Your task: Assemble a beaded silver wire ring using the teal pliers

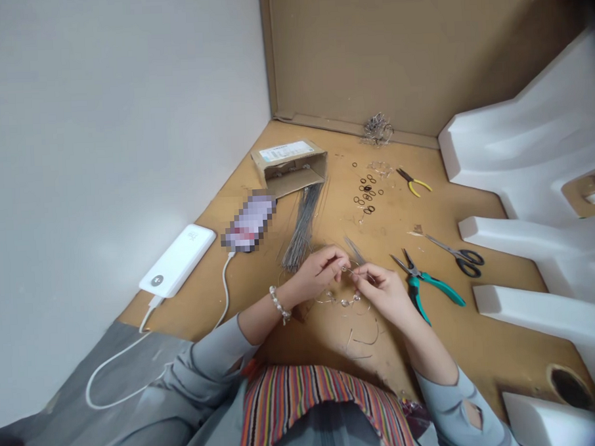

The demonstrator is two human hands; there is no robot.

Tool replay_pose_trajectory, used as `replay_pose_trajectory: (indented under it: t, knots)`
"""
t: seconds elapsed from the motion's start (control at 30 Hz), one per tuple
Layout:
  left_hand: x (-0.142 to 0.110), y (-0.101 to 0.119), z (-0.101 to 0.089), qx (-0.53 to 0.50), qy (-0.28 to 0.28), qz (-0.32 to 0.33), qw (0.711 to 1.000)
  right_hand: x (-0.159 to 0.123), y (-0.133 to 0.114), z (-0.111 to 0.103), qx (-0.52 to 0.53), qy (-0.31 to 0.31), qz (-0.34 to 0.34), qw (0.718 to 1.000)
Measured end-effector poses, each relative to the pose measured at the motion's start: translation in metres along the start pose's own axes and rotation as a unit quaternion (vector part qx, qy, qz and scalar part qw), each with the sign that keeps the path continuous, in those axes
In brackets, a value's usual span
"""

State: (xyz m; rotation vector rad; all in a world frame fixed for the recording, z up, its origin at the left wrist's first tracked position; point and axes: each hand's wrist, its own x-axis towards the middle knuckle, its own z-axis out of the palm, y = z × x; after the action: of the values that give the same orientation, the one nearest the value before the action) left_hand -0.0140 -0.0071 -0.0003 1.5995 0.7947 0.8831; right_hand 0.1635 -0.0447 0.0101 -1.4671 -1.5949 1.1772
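My left hand point(324, 272) and my right hand point(382, 290) meet close together over the table, fingertips pinched. Between them runs a thin wire loop strung with clear beads point(345, 303), hanging below my fingers. The left fingers grip the wire by a small bead; those of my right hand pinch it just to the right. Beyond my left hand lies a bundle of straight grey wires point(300, 233). Loose wire scraps point(359, 342) are scattered on the table nearer my body. Just to the right of my right hand rest green-handled pliers point(421, 277), jaws apart.
A cardboard box point(290, 167) stands open at the back beside a phone point(252, 220). A white power bank point(178, 261) is cabled at left. Dark rings point(368, 195), yellow-handled pliers point(414, 182), scissors point(456, 254) and a wire tangle point(378, 129) lie farther back. White moulded foam point(515, 233) borders the right.
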Motion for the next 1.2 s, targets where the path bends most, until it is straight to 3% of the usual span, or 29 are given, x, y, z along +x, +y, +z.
replay_pose_trajectory:
  t: [0.3, 0.4, 0.5, 0.57, 0.63, 0.7, 0.77, 1.03, 1.2]
  knots:
    - [0.001, 0.0, 0.0, 0.023, 0.008, 0.003, 1.0, 0.001, 0.001, 0.001, -0.005, -0.023, 0.002, 1.0]
    - [0.001, -0.003, -0.001, 0.003, 0.019, -0.024, 1.0, -0.003, 0.0, -0.012, -0.032, -0.037, 0.001, 0.999]
    - [0.001, -0.005, -0.002, -0.021, 0.039, -0.057, 0.997, -0.014, 0.011, -0.04, -0.115, 0.027, 0.021, 0.993]
    - [0.001, -0.005, -0.003, -0.033, 0.05, -0.07, 0.996, -0.025, 0.026, -0.061, -0.263, 0.089, 0.024, 0.96]
    - [0.001, -0.003, -0.004, -0.045, 0.051, -0.074, 0.995, -0.037, 0.046, -0.079, -0.429, 0.128, 0.005, 0.894]
    - [0.001, -0.001, -0.004, -0.052, 0.044, -0.073, 0.995, -0.049, 0.062, -0.09, -0.537, 0.139, 0.024, 0.832]
    - [0.001, 0.001, -0.005, -0.05, 0.037, -0.073, 0.995, -0.057, 0.071, -0.095, -0.589, 0.125, 0.039, 0.797]
    - [-0.002, 0.007, -0.007, -0.056, 0.019, -0.054, 0.997, -0.054, 0.054, -0.089, -0.668, 0.082, 0.03, 0.739]
    - [-0.004, 0.011, -0.009, -0.079, -0.008, -0.033, 0.996, -0.05, 0.05, -0.088, -0.683, 0.071, 0.043, 0.726]
